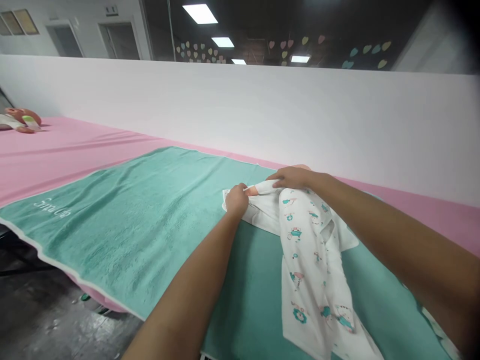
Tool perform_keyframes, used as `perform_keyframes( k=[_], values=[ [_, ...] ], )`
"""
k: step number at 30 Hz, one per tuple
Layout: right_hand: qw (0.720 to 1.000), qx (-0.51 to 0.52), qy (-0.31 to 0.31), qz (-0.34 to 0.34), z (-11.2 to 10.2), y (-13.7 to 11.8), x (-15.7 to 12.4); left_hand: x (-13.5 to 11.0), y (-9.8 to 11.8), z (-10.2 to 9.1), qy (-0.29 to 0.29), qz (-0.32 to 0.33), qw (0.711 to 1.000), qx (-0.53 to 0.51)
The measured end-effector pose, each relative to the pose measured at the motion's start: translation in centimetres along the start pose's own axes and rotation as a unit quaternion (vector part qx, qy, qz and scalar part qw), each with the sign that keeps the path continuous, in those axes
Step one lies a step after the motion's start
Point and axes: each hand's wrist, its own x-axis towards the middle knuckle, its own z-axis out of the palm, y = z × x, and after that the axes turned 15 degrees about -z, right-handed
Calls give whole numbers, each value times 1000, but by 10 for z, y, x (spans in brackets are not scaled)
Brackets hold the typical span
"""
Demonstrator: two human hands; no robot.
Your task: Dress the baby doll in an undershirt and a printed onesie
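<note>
A white baby garment (313, 260) printed with small teal and pink animals lies on a teal towel (142, 215). It covers what looks like a doll; a small peach limb (252, 190) pokes out of its sleeve. My left hand (236, 200) is closed, pinching the sleeve's cuff at that limb. My right hand (290, 177) rests just behind, its fingers curled over the white sleeve cloth. Most of the doll is hidden under the garment and my right forearm.
The towel lies on a pink padded table (56, 150), whose near edge drops to a dark floor (45, 320) at the lower left. A white partition wall (262, 110) runs along the far side. A small doll-like toy (20, 120) lies at the far left.
</note>
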Motion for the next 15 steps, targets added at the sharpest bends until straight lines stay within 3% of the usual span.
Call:
perform_keyframes(
  k=[6,11,15],
  values=[
    [999,30,34,-10,-5,16,-11,1,0,2,-17,-16,1000,-18],
    [997,39,68,8,8,19,-6,1,3,6,12,89,996,-27],
    [992,82,97,11,28,9,3,-2,7,6,23,128,990,51]
  ],
)
